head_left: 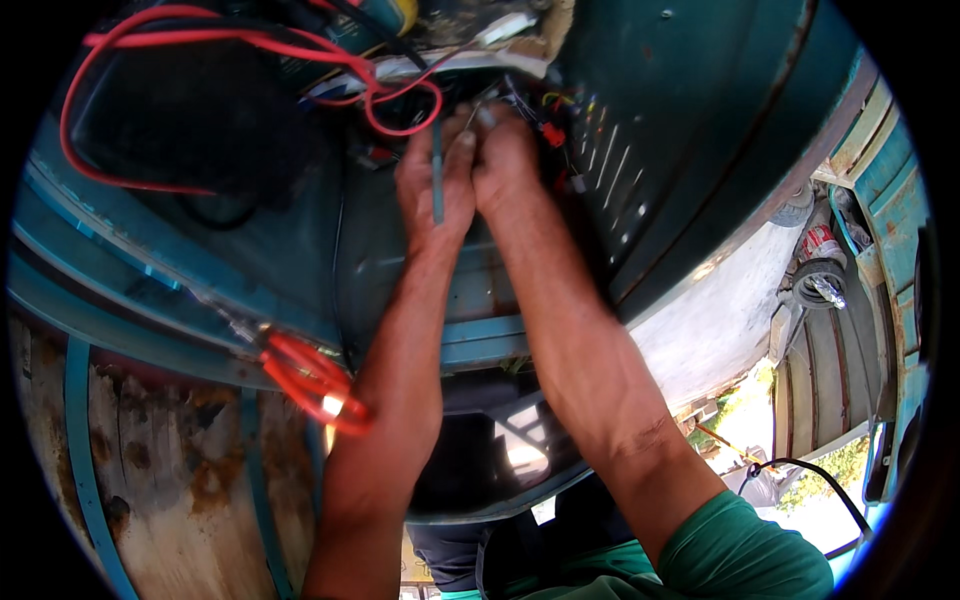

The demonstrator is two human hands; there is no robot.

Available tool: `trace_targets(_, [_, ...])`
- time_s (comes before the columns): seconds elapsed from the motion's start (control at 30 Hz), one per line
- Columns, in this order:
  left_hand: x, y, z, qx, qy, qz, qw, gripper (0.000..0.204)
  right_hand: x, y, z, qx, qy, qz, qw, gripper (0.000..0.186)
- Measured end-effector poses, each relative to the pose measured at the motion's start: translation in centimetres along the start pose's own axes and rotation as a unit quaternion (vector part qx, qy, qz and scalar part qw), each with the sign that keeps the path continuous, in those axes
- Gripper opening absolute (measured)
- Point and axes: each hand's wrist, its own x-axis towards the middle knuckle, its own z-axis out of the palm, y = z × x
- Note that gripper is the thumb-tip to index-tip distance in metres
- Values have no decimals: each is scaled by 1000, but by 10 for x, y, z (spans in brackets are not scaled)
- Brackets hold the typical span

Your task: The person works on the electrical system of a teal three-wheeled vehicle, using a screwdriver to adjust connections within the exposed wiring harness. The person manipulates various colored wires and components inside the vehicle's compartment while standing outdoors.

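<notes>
Both hands up inside teal metal vehicle bodywork (700,150), at a cluster of thin coloured wires (545,115). Left hand (432,185) closed round a slim grey-green rod-like tool (437,175); right hand (505,160) pinched on the wires. Judged step: mid wire joining. Needs steady fine fingertip control. Orange-handled pliers (315,380) rest on a ledge, well apart.

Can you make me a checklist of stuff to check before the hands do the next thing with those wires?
1. Left hand holds the thin grey-green tool: ok.
2. Right hand is on the wire bundle: ok.
3. Tool tip is visible: cannot tell, the fingers hide it.
4. Red cable loops away from both hands: ok.
5. Orange-handled pliers rest on the ledge edge, steady: cannot tell.
</notes>
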Motion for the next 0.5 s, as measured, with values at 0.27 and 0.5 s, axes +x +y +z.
trace_targets(0.27, [3,10,-4,52,4,-21,998,18,-18,8,14,9,45,-82,996,19])
trace_targets(0.5, [1,25,-10,110,-14,-43,993,16,-29,6,29,-27,110,-120,986,14])
